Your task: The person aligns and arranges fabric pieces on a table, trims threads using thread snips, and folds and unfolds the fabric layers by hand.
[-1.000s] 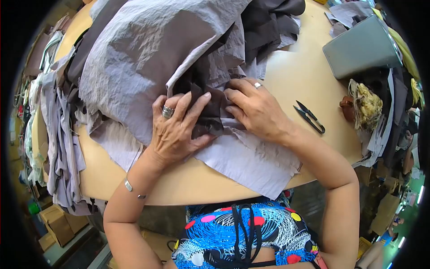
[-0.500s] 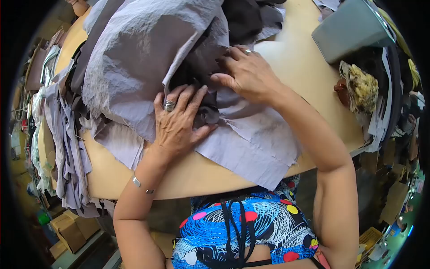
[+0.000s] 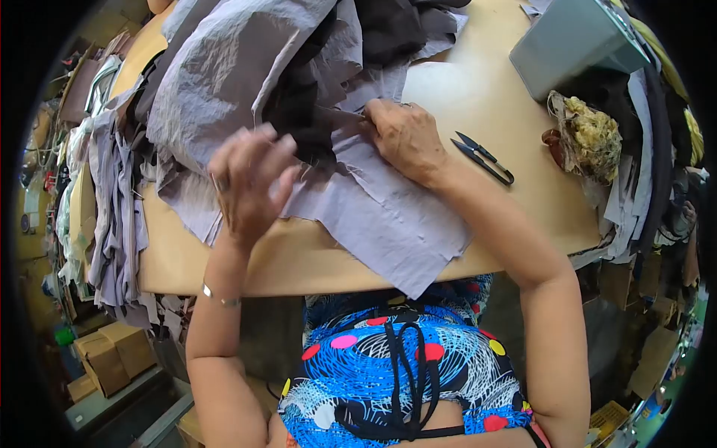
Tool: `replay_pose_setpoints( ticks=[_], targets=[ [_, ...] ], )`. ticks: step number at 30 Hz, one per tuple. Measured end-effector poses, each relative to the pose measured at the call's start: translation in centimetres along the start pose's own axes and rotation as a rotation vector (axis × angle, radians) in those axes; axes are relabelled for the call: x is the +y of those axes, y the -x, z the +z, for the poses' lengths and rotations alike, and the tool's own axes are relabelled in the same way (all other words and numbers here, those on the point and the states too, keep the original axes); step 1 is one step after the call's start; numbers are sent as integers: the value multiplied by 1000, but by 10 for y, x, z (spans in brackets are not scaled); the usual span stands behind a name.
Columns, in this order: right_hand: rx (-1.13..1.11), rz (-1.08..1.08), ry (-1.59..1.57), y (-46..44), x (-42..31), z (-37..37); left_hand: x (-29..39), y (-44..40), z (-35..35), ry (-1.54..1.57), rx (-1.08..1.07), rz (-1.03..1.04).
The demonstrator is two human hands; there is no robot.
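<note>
My right hand [image 3: 409,138] on grey cloth [image 3: 396,224], middle of frame; fingers curled, tips hidden, can't tell if pinching. Left hand [image 3: 250,179] blurry, fingers loosely spread. Step looks like handling cloth; next move likely needs soft left touch.

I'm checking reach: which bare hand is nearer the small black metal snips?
The right hand, on lavender-grey cloth; the snips lie beside its wrist. The blurred left hand, with a silver bracelet below it, is farther.
</note>
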State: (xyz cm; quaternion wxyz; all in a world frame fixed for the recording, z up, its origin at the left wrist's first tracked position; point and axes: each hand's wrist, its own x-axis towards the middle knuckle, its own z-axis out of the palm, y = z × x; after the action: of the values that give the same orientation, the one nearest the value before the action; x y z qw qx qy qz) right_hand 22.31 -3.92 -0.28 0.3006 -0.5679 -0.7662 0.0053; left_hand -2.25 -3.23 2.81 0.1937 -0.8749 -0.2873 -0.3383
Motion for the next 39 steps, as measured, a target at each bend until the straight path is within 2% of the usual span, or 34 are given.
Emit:
replay_pose_setpoints(
  ticks=[1, 3, 4, 7, 10, 12, 16, 20, 26, 32, 35, 39],
  targets=[
    [-23, 17, -18, -2, -1, -4, 11, 0, -2, 64, 56, 141],
    [-95, 156, -89, -2, -8, -17, 33, -3, -10, 343, -215, 252],
    [-129, 227, -123, -1, -10, -23, 44, -12, -10, 357, -350, 286],
    [-180, 231, -93, 5, -10, -33, 46, -10, 3, 471, -440, 146],
    [-203, 138, 5, 11, -3, -28, 47, -9, 0, 544, -476, 90],
    [-235, 205, -30, 6, 3, -33, 51, -7, -1, 555, -504, 79],
    [-176, 195, -50, 12, 1, -39, 64, -8, 3, 487, -461, 131],
    [-118, 53, -2, 21, 3, -29, 67, 0, 9, 509, -419, 87],
    [-132, 62, -42, 17, 4, -32, 65, -4, 7, 509, -447, 137],
    [-163, 77, -30, 18, 5, -32, 70, 2, 8, 315, -472, 99],
    [-142, 61, -39, 19, 7, -30, 71, -5, 5, 399, -457, 81],
    [-156, 73, -40, 19, 7, -30, 70, -6, 4, 358, -487, 217]
  ],
)
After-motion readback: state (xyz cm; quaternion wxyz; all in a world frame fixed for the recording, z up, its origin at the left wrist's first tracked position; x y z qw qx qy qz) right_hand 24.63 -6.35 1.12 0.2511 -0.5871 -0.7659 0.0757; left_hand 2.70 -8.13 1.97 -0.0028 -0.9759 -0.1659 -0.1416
